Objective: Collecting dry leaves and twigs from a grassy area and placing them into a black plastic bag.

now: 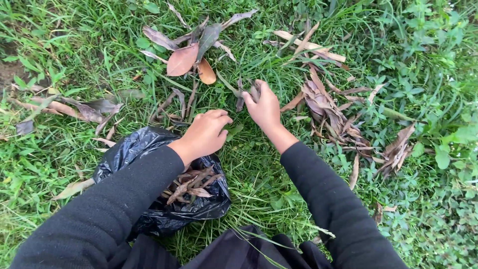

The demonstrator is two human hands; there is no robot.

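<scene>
Gathering of litter off the lawn, judging by the scene: right hand point(264, 107) pinching a small tuft of dry leaves point(247, 93) just above the grass point(259, 184), fingers closed round the stems; left hand point(206, 133) curled loosely at the mouth of the black plastic bag point(124, 149), impossible to tell whether gripping its rim or anything else. Likely calling next for a short carry leftward to the open bag, already holding brown leaves point(191, 187). Crinkled, glossy thin film for the bag; brittle, curled, narrow blades for most leaves; one broad, smooth russet leaf point(181, 60) farther off; a denser withered cluster point(323, 107) just right of the pinching hand
</scene>
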